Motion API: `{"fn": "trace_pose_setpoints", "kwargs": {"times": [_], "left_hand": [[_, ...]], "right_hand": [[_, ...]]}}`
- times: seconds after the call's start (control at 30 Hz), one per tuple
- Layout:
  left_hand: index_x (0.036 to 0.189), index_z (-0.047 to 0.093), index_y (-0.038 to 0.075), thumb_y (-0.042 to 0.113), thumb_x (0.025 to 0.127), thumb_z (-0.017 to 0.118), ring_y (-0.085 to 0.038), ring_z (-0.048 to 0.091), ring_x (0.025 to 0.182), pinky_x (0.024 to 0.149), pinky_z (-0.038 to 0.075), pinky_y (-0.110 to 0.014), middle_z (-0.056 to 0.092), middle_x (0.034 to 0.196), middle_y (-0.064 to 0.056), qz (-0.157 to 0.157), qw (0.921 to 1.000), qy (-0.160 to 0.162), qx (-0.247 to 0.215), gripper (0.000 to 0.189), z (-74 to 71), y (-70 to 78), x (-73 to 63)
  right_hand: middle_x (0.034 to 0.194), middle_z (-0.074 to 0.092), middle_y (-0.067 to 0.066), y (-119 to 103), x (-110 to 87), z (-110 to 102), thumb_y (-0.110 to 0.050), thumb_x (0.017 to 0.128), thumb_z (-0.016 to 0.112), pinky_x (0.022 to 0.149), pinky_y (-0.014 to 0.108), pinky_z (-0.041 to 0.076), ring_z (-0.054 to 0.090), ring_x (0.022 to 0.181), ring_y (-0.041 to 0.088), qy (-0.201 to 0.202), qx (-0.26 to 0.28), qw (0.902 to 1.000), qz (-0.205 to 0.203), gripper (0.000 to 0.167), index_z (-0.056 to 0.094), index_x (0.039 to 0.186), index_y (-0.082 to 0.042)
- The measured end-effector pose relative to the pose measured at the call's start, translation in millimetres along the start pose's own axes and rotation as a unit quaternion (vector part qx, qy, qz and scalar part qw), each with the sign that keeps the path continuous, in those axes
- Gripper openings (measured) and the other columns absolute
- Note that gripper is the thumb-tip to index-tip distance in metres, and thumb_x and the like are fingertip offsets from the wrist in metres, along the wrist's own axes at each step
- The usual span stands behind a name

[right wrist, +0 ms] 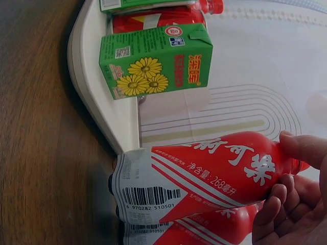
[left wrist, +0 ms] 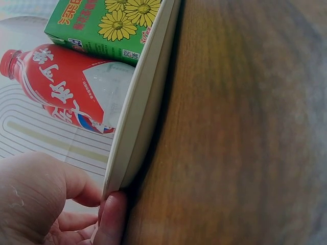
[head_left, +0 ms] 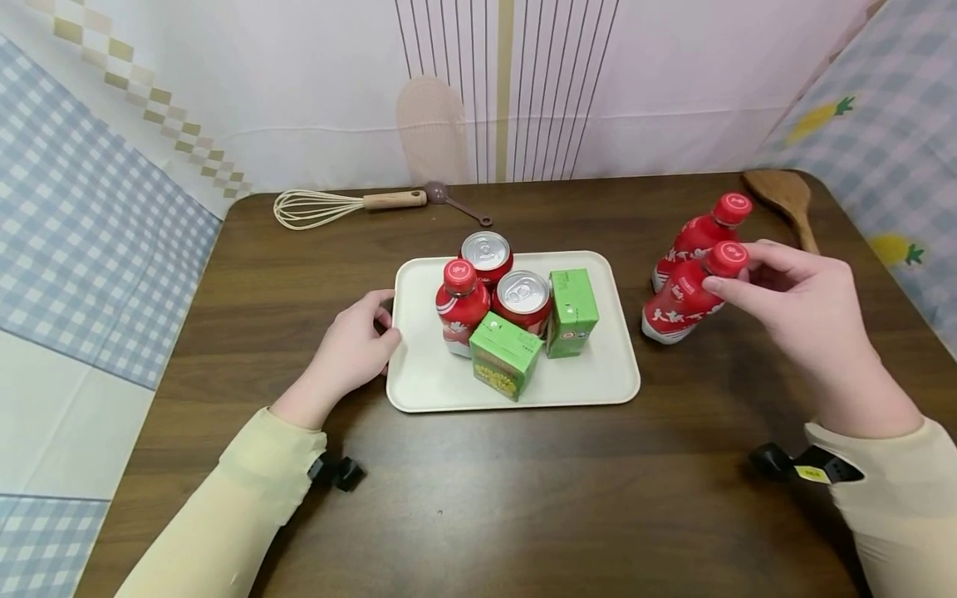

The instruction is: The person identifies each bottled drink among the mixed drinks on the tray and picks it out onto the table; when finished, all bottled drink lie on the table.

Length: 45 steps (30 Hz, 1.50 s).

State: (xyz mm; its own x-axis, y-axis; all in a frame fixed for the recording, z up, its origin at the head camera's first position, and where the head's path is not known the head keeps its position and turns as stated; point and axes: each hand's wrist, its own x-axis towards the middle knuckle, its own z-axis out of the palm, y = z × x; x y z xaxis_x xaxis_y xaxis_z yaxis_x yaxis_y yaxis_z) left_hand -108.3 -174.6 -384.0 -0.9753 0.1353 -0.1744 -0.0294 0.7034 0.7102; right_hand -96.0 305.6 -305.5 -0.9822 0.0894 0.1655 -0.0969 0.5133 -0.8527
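Observation:
My right hand [head_left: 803,303] pinches a red bottle [right wrist: 204,171] just below its cap, to the right of the tray. Right behind it stands a second red bottle [head_left: 691,237], partly covered by the first. At the left edge of the cream tray [head_left: 419,386], my left hand [head_left: 357,345] grips the rim between thumb and fingers. On that tray are a red bottle [head_left: 458,316], two red cans with silver tops, one can [head_left: 523,295] in front of the other can [head_left: 486,253], and two green drink cartons, a tilted carton [head_left: 504,353] and an upright carton [head_left: 571,311].
A whisk [head_left: 351,203] with a wooden handle lies at the back left, beside a brown measuring spoon [head_left: 456,202]. At the back right corner rests a wooden spatula [head_left: 781,195]. Patterned cloth [head_left: 299,75] hangs behind the brown table [head_left: 478,498].

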Motion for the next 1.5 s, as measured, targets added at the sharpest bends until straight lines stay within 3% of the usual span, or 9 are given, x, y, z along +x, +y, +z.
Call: {"fn": "trace_pose_setpoints", "kwargs": {"times": [0.3,0.57,1.0,1.2,1.5], "left_hand": [[0.151,0.043,0.004,0.01,0.094,0.051,-0.018,0.067,0.055,0.054,0.061,-0.033,0.058,0.108,-0.014,0.003,1.0,0.001,0.002,0.059,0.1,-1.4,0.9],[0.15,0.044,0.004,0.009,0.092,0.051,-0.018,0.067,0.055,0.053,0.061,-0.033,0.058,0.108,-0.014,0.006,1.0,0.005,-0.001,0.059,0.5,-0.6,0.8],[0.15,0.044,0.004,0.009,0.092,0.051,-0.017,0.066,0.054,0.054,0.06,-0.032,0.058,0.107,-0.014,0.01,0.9999,0.008,0.007,0.059,0.8,-1.0,0.3],[0.15,0.044,0.004,0.009,0.092,0.051,-0.017,0.066,0.054,0.054,0.06,-0.032,0.058,0.107,-0.014,0.011,0.9999,0.008,0.005,0.059,1.0,-1.1,0.9],[0.15,0.044,0.004,0.009,0.092,0.051,-0.017,0.067,0.054,0.053,0.061,-0.032,0.058,0.107,-0.014,0.009,0.9999,0.008,0.005,0.059,1.1,-1.8,1.0]], "right_hand": [[0.091,0.07,-0.013,5,-1.6,-6,-0.015,0.087,0.083,0.06,0.013,0.048,0.057,0.077,0.009,0.014,-0.013,0.9998,0.006,0.037,0.076,0.123,-0.01],[0.084,0.066,-0.011,9,-1.6,-8,-0.012,0.084,0.085,0.056,0.016,0.044,0.054,0.071,0.009,0.023,-0.01,0.9997,-0.002,0.032,0.077,0.115,-0.007],[0.087,0.068,-0.017,15,-1.3,-13,-0.016,0.085,0.085,0.057,0.014,0.046,0.055,0.075,0.007,0.025,-0.01,0.999,0.036,0.036,0.077,0.12,-0.011],[0.084,0.066,-0.021,18,-1.8,-12,-0.015,0.085,0.085,0.056,0.016,0.043,0.054,0.073,0.005,0.027,-0.026,0.9989,0.028,0.031,0.078,0.115,-0.014],[0.086,0.067,-0.017,20,-0.8,-12,-0.015,0.086,0.084,0.056,0.015,0.044,0.054,0.074,0.007,0.024,-0.023,0.9992,0.022,0.031,0.077,0.116,-0.012]]}}
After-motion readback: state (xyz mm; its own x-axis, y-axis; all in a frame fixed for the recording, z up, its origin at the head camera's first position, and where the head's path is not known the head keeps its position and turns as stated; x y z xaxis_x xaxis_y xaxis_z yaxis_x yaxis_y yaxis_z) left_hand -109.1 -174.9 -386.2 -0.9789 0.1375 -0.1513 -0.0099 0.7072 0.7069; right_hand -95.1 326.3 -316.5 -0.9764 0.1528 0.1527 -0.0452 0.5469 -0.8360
